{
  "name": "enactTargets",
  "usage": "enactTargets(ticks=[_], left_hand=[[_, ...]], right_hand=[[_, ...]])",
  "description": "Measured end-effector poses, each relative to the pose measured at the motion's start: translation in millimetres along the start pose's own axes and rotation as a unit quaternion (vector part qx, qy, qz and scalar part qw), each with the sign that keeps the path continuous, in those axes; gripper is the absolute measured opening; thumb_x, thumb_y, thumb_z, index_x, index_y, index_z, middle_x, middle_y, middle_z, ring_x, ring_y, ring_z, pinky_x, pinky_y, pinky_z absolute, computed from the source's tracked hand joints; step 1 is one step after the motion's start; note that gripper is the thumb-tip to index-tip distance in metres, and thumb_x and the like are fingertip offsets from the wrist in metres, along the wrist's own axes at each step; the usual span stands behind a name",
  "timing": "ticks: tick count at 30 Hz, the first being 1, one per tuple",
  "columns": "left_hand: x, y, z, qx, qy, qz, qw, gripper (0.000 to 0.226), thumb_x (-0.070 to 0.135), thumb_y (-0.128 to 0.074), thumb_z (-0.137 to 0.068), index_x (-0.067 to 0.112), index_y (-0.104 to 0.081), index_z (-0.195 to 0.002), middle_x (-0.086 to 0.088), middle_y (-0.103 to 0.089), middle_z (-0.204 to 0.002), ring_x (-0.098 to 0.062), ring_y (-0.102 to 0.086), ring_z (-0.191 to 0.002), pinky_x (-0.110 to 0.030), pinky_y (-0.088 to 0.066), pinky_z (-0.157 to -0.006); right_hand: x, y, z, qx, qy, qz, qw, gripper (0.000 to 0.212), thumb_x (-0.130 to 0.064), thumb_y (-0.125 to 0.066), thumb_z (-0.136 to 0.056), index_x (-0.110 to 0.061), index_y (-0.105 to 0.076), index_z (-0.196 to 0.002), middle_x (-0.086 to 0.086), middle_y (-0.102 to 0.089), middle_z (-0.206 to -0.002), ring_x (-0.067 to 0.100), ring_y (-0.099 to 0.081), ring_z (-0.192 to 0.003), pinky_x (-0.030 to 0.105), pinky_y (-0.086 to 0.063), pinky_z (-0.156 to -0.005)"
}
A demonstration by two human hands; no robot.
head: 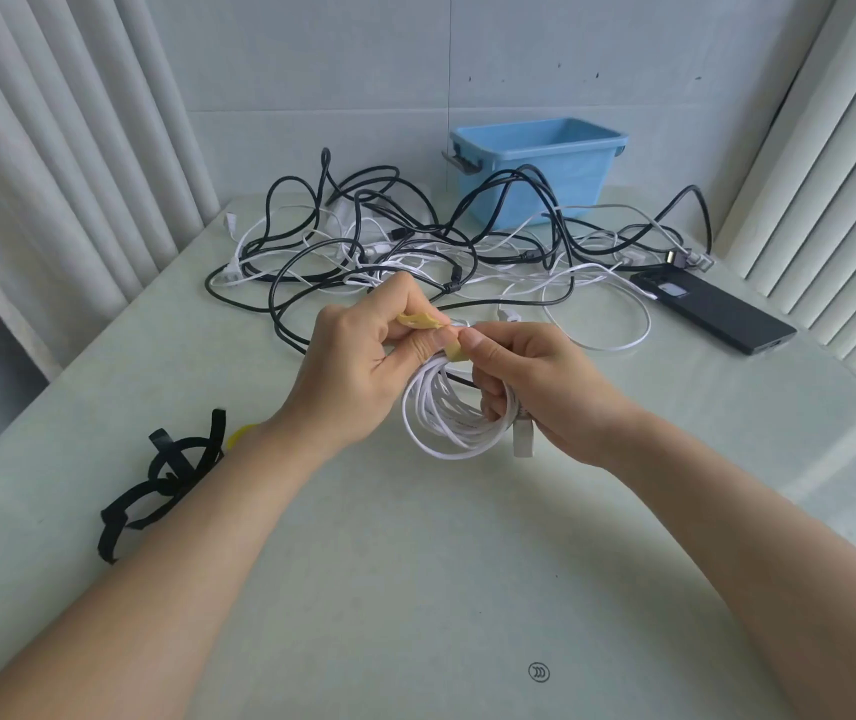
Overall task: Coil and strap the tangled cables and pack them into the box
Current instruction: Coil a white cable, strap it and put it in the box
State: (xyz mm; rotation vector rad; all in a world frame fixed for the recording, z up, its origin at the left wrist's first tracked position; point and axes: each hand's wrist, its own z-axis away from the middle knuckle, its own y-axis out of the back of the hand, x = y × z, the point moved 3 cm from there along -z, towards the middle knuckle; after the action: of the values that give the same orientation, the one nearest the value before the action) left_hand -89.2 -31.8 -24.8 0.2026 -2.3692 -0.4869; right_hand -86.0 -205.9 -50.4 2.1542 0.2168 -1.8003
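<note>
A coiled white cable (446,423) hangs between my hands above the middle of the table. My right hand (530,381) grips the coil's right side, fingers through the loops, with a white plug below it. My left hand (363,366) pinches a yellow strap (418,322) that wraps over the top of the coil. Behind lies a tangle of black and white cables (415,252). The open blue box (540,166) stands at the back of the table.
Black straps (166,475) lie in a heap at the left, with a bit of yellow strap (239,436) showing by my left wrist. A black power strip (711,311) lies at the right. Curtains hang on both sides; the table (415,589) ends near them.
</note>
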Motion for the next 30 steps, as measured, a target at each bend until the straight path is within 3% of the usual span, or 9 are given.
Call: enactTargets(ticks=[6,8,11,13,16,21,24,27,30], left_hand=[[0.6,-3.2,0.4,-0.016,0.037,0.072,0.997,0.007,0.015,-0.067,-0.093,0.017,-0.061,-0.091,-0.008,-0.077,-0.092,-0.018,-0.076,-0.088,-0.033,-0.06,-0.08],[-0.8,-2.3,0.2,-0.009,0.043,0.075,0.996,0.006,0.014,-0.07,-0.092,0.017,-0.065,-0.09,-0.005,-0.078,-0.088,-0.021,-0.076,-0.085,-0.04,-0.062,-0.079],[-4.5,-0.2,-0.4,0.007,0.052,0.062,0.997,0.004,0.015,-0.074,-0.089,0.013,-0.071,-0.09,-0.005,-0.077,-0.084,-0.023,-0.076,-0.08,-0.049,-0.061,-0.073],[-5.9,1.5,-1.3,0.014,0.065,0.029,0.997,0.006,0.017,-0.078,-0.086,0.013,-0.074,-0.089,-0.001,-0.076,-0.083,-0.021,-0.074,-0.076,-0.046,-0.06,-0.071],[-8.3,-1.1,-5.1,-0.005,0.076,0.0,0.997,0.008,0.016,-0.08,-0.084,0.012,-0.073,-0.086,0.003,-0.075,-0.086,-0.016,-0.071,-0.078,-0.036,-0.059,-0.077],[-18.6,-7.9,-4.0,-0.054,0.221,0.162,0.96,0.008,0.004,-0.072,-0.088,0.009,-0.066,-0.087,0.0,-0.072,-0.082,-0.015,-0.068,-0.078,-0.027,-0.056,-0.078],[-20.6,-8.1,-1.2,-0.057,0.287,0.227,0.929,0.014,0.004,-0.07,-0.088,0.013,-0.068,-0.097,0.0,-0.072,-0.078,-0.013,-0.068,-0.074,-0.022,-0.053,-0.077],[-23.9,-6.2,0.0,-0.045,0.302,0.243,0.921,0.038,0.006,-0.074,-0.085,0.02,-0.06,-0.117,-0.006,-0.071,-0.079,-0.017,-0.068,-0.077,-0.025,-0.054,-0.079],[-24.2,-7.6,1.0,-0.051,0.291,0.222,0.929,0.027,0.016,-0.075,-0.082,0.017,-0.065,-0.107,-0.008,-0.073,-0.082,-0.017,-0.069,-0.077,-0.026,-0.054,-0.077]], right_hand=[[-3.1,2.7,-0.2,0.014,-0.004,0.02,1.0,0.048,-0.038,-0.059,-0.09,0.01,-0.063,-0.096,0.001,-0.04,-0.058,0.021,-0.038,-0.054,0.041,-0.033,-0.061],[-5.0,1.2,0.2,0.015,0.008,0.036,0.999,0.046,-0.036,-0.057,-0.091,0.009,-0.063,-0.093,-0.001,-0.04,-0.056,0.018,-0.037,-0.053,0.039,-0.035,-0.059],[-10.9,-1.1,4.4,-0.013,0.042,0.096,0.994,0.03,-0.033,-0.054,-0.097,-0.01,-0.066,-0.081,-0.003,-0.041,-0.059,0.014,-0.04,-0.055,0.035,-0.039,-0.058],[-14.8,-2.1,6.4,-0.038,0.068,0.148,0.986,0.029,-0.024,-0.051,-0.103,-0.03,-0.062,-0.076,-0.009,-0.042,-0.06,0.009,-0.04,-0.056,0.025,-0.039,-0.055],[-16.8,-0.4,7.7,-0.065,0.086,0.196,0.975,0.027,-0.015,-0.046,-0.105,-0.031,-0.056,-0.086,-0.019,-0.044,-0.062,0.003,-0.04,-0.057,0.013,-0.036,-0.054],[-9.3,-0.9,9.0,-0.066,0.11,0.264,0.956,0.015,-0.013,-0.045,-0.105,-0.023,-0.055,-0.103,-0.027,-0.053,-0.07,0.003,-0.053,-0.063,0.011,-0.041,-0.057],[-4.3,-2.0,8.6,-0.047,0.111,0.264,0.957,0.013,-0.023,-0.047,-0.103,-0.015,-0.053,-0.11,-0.013,-0.061,-0.09,0.009,-0.056,-0.078,0.024,-0.043,-0.072],[-3.4,-4.3,10.0,-0.049,0.109,0.191,0.974,0.027,-0.029,-0.049,-0.099,-0.015,-0.04,-0.121,0.006,-0.066,-0.101,0.026,-0.058,-0.082,0.04,-0.049,-0.075],[-4.7,-4.7,10.5,-0.048,0.116,0.169,0.978,0.036,-0.031,-0.052,-0.099,-0.022,-0.037,-0.131,0.008,-0.066,-0.099,0.03,-0.059,-0.082,0.043,-0.05,-0.076]])
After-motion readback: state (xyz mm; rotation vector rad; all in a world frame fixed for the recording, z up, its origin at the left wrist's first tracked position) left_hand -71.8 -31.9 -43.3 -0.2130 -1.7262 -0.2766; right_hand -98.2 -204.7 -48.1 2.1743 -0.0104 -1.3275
